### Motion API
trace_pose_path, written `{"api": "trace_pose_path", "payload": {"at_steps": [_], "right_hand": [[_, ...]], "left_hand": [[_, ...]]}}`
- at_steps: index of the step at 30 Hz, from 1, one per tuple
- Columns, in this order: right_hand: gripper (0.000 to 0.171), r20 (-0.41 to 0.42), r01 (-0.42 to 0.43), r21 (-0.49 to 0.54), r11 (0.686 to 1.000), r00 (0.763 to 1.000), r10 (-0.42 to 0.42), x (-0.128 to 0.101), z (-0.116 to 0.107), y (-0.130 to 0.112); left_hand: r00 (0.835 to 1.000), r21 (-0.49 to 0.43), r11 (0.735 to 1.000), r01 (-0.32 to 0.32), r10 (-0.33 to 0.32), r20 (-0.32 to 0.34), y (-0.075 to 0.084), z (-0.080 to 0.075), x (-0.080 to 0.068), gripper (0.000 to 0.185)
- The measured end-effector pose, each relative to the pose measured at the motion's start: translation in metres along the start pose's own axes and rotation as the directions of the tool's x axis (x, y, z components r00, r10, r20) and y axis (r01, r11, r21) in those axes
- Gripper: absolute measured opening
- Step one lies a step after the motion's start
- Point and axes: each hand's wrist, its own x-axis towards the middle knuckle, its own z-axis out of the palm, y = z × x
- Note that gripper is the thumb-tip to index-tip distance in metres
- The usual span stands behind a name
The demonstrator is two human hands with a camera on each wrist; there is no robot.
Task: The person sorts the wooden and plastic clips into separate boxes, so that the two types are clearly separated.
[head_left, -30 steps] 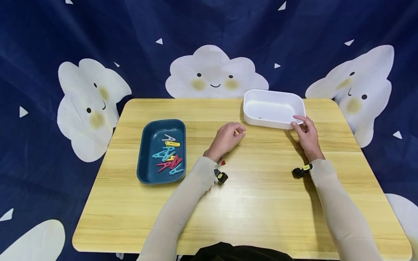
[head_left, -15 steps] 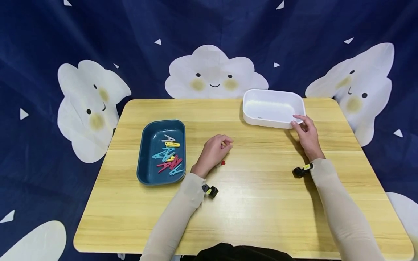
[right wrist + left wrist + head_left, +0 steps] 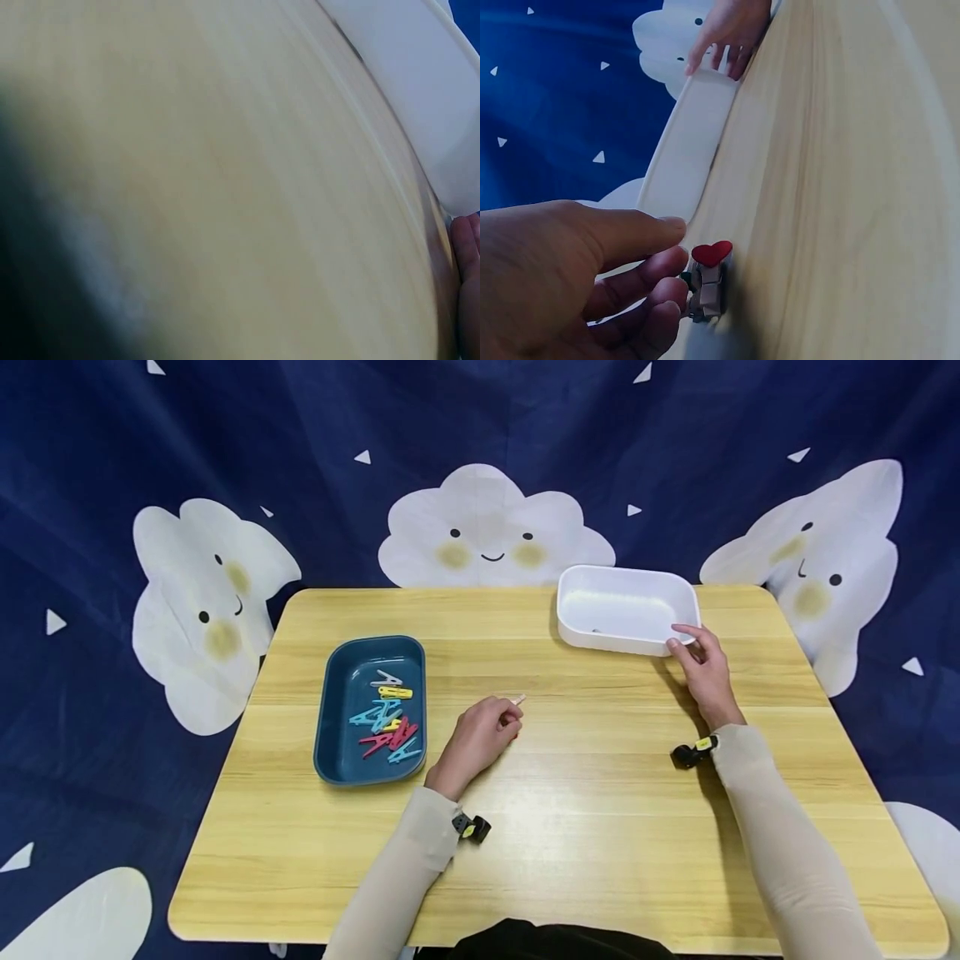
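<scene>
In the left wrist view, a small clothespin [image 3: 711, 289] with a red heart on top is right at the left fingertips. The left hand [image 3: 476, 735] has its fingers bent towards the table, and its thumb lies apart from the clothespin. From the head view the hand mostly covers the clothespin, and a small pale sliver [image 3: 519, 699] shows beyond the fingers. The right hand [image 3: 707, 672] pinches the near right corner of a white plastic box [image 3: 622, 642], thumb outside and a finger over the rim. Only part of that hand shows at the right wrist view's edge.
A dark blue tray [image 3: 324, 735] on the left holds several loose clothespins [image 3: 386, 718] in yellow, blue, red and white. The wooden table [image 3: 585, 827] ends at the back against a dark blue curtain [image 3: 480, 410] with printed clouds.
The left hand has moved left and towards the near edge, from near the white box to over the heart clothespin. The right hand stays on the box.
</scene>
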Motion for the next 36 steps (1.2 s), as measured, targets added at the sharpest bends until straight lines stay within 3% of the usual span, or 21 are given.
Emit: {"api": "trace_pose_path", "payload": {"at_steps": [7, 15, 22, 27, 36], "right_hand": [[0.044, -0.004, -0.024, -0.025, 0.999, 1.0, 0.024, 0.01, -0.004, 0.018], [0.044, -0.006, -0.006, -0.004, 1.0, 1.0, 0.006, 0.013, -0.005, 0.022], [0.04, -0.031, 0.04, 0.02, 0.999, 0.999, -0.039, 0.011, -0.001, 0.022], [0.04, -0.048, 0.042, 0.023, 0.999, 0.998, -0.041, 0.009, 0.001, 0.02], [0.041, -0.031, 0.035, 0.033, 0.999, 0.999, -0.034, -0.004, 0.004, -0.005]], "left_hand": [[1.0, 0.036, 0.999, 0.0, 0.0, 0.005, 0.0, -0.003, -0.01, 0.01], [0.998, 0.142, 0.988, -0.064, 0.063, 0.009, 0.003, -0.007, -0.013, 0.007], [0.998, 0.157, 0.985, -0.067, 0.063, 0.03, 0.004, -0.004, -0.014, 0.013], [0.996, 0.185, 0.979, -0.089, 0.084, 0.033, 0.006, -0.002, -0.013, 0.01], [0.994, 0.179, 0.978, -0.105, 0.101, 0.035, 0.008, 0.001, -0.01, 0.013]]}}
